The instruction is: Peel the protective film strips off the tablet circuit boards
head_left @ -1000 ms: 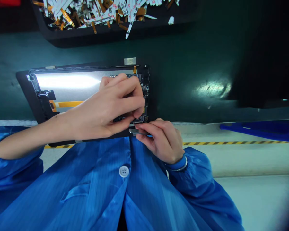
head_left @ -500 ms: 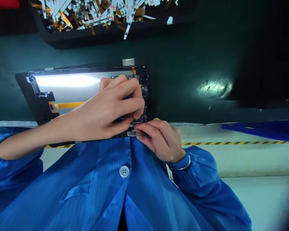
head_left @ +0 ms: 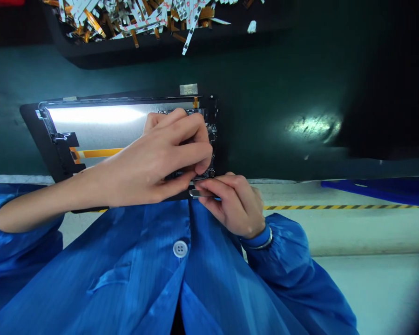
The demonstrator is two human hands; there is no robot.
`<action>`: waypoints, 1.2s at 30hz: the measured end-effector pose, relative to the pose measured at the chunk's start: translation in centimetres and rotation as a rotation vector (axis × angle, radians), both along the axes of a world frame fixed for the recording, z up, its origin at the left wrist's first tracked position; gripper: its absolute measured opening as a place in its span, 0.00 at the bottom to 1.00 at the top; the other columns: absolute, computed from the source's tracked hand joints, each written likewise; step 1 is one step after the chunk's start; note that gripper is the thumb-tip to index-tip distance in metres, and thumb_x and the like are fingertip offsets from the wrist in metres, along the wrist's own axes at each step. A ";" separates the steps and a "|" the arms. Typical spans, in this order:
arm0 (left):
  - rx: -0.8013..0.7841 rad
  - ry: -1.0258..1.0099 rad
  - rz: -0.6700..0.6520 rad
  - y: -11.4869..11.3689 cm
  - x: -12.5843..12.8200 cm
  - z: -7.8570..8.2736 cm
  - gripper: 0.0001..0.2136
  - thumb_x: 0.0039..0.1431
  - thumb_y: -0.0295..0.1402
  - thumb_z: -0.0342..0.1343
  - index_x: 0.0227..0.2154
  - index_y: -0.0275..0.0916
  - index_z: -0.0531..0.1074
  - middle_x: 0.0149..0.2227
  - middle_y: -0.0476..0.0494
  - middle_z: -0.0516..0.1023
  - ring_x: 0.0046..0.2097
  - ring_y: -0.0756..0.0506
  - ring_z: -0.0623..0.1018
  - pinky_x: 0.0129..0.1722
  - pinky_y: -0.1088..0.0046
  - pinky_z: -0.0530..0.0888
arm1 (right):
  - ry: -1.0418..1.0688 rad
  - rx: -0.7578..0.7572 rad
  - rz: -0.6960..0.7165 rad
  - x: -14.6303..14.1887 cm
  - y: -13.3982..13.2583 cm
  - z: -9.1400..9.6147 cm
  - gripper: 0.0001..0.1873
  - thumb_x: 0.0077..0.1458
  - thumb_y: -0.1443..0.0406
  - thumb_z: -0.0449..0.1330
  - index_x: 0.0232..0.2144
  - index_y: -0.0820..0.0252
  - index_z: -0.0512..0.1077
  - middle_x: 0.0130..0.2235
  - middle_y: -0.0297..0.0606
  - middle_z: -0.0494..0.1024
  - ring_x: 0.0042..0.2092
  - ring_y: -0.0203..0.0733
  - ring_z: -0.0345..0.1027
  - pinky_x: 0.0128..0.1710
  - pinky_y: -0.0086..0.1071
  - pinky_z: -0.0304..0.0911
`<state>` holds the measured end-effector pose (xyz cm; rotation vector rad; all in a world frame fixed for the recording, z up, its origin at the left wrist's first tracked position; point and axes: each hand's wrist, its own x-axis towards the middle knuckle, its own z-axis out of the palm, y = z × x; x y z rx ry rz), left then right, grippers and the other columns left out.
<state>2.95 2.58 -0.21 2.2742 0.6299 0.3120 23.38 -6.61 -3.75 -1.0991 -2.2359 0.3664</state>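
Note:
An opened tablet [head_left: 101,128] lies on the dark green mat, its silvery back panel and an orange flex cable [head_left: 101,152] exposed. My left hand [head_left: 164,156] rests over its right part, across a dark circuit board [head_left: 211,132]. The fingers there are curled, thumb and forefinger nearly meeting at the board's lower edge; what they pinch, if anything, is hidden. Just to the right, at the tablet's lower right corner, my right hand [head_left: 235,202] is closed on a thin flat metal tool [head_left: 197,193]. Its tip points left; the rest is covered by my fingers.
A black tray [head_left: 91,60] heaped with white and orange flex strips [head_left: 143,18] stands beyond the tablet. A small label [head_left: 188,89] sticks out at the tablet's far edge. The mat's front edge runs close to my body. Something blue [head_left: 377,190] is at the right.
Very little differs. The tip of the metal tool has shifted slightly to the right along the tablet's near edge, and both hands keep nearly the same pose.

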 end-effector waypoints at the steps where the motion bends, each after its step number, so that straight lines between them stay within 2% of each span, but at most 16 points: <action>1: -0.003 -0.005 0.001 0.0 0.0 0.1 0.07 0.66 0.26 0.47 0.37 0.38 0.70 0.41 0.40 0.69 0.42 0.41 0.70 0.41 0.59 0.65 | 0.015 -0.012 0.000 0.1 0.0 0.1 0.06 0.65 0.70 0.56 0.45 0.64 0.69 0.35 0.39 0.77 0.34 0.37 0.71 0.31 0.30 0.73; 4: -0.019 -0.002 0.004 0.1 -0.2 0.2 0.07 0.65 0.24 0.47 0.37 0.38 0.70 0.41 0.41 0.69 0.43 0.41 0.70 0.41 0.60 0.64 | 0.045 -0.034 -0.032 0.7 0.0 0.2 0.07 0.63 0.71 0.59 0.44 0.63 0.69 0.37 0.39 0.77 0.37 0.36 0.73 0.35 0.28 0.74; 6: -0.028 -0.001 0.004 0.1 -0.2 0.2 0.07 0.65 0.24 0.47 0.37 0.38 0.70 0.41 0.41 0.69 0.43 0.41 0.71 0.42 0.61 0.65 | 0.049 -0.045 -0.031 1.0 0.0 0.1 0.06 0.63 0.70 0.59 0.44 0.63 0.70 0.36 0.40 0.76 0.37 0.37 0.73 0.34 0.28 0.74; 10: -0.020 -0.029 0.008 0.1 -0.2 0.0 0.08 0.66 0.26 0.46 0.37 0.38 0.70 0.41 0.43 0.68 0.42 0.42 0.70 0.41 0.61 0.66 | 0.061 -0.080 0.076 1.4 0.1 -0.4 0.06 0.64 0.70 0.57 0.44 0.65 0.71 0.34 0.39 0.77 0.33 0.36 0.74 0.29 0.28 0.74; 14: 0.003 -0.049 0.008 0.1 -0.2 -0.3 0.07 0.64 0.26 0.46 0.37 0.38 0.69 0.41 0.43 0.67 0.42 0.43 0.70 0.40 0.61 0.66 | 0.037 0.007 0.064 1.2 0.1 -0.5 0.07 0.59 0.74 0.62 0.41 0.71 0.72 0.32 0.41 0.77 0.31 0.37 0.73 0.27 0.29 0.73; 17: -0.006 -0.047 0.016 0.1 -0.3 -0.3 0.08 0.64 0.26 0.45 0.37 0.38 0.69 0.41 0.44 0.67 0.42 0.43 0.71 0.41 0.60 0.67 | 0.011 0.043 0.050 1.0 0.1 -0.2 0.08 0.58 0.73 0.64 0.41 0.71 0.72 0.32 0.41 0.77 0.31 0.38 0.72 0.27 0.30 0.73; 26: -0.034 -0.025 0.020 0.1 -0.4 -0.1 0.08 0.65 0.27 0.44 0.37 0.40 0.69 0.41 0.44 0.68 0.42 0.43 0.72 0.44 0.57 0.70 | 0.027 0.048 -0.062 0.4 -0.4 -0.1 0.06 0.60 0.72 0.63 0.40 0.64 0.72 0.32 0.37 0.75 0.31 0.37 0.70 0.26 0.30 0.74; 31: -0.018 -0.023 0.027 -0.1 -0.3 -0.3 0.07 0.64 0.26 0.46 0.36 0.41 0.68 0.41 0.45 0.67 0.42 0.43 0.72 0.45 0.56 0.69 | 0.029 -0.039 0.019 0.5 0.0 0.3 0.05 0.63 0.70 0.59 0.42 0.65 0.71 0.33 0.40 0.74 0.32 0.39 0.72 0.28 0.32 0.75; 36: -0.001 -0.016 0.020 -0.1 -0.2 -0.3 0.08 0.65 0.26 0.44 0.37 0.39 0.68 0.40 0.44 0.67 0.42 0.43 0.71 0.44 0.56 0.68 | 0.026 -0.032 0.030 0.7 0.1 0.4 0.06 0.64 0.70 0.57 0.44 0.66 0.70 0.34 0.41 0.74 0.33 0.39 0.71 0.28 0.33 0.75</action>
